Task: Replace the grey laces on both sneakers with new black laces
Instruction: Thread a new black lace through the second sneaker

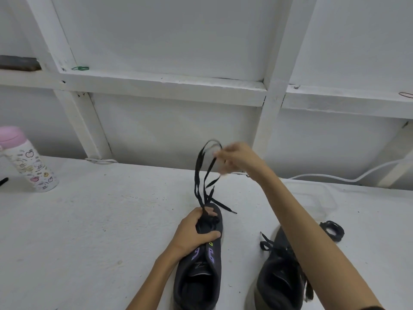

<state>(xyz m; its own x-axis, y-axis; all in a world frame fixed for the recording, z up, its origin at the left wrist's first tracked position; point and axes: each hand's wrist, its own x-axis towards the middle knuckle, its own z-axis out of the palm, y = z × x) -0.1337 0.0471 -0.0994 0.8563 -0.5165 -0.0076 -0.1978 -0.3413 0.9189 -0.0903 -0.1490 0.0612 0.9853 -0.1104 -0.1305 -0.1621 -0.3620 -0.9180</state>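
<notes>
two sneakers (197, 285) (278, 285), two grips (194, 233) (238, 157), one raised lace (201, 175).

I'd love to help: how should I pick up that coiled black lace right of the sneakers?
Probably pinch the coiled black lace across one side of its ring, coming from above: it lies flat on the white table, with nothing over it.

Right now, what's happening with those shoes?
A person is lacing a dark sneaker on a white table. Their left hand grips its front, while the right hand, raised and blurred, holds a black lace up above it. A second sneaker beside it has dark laces hanging loose, and a coiled lace lies beyond.
</notes>
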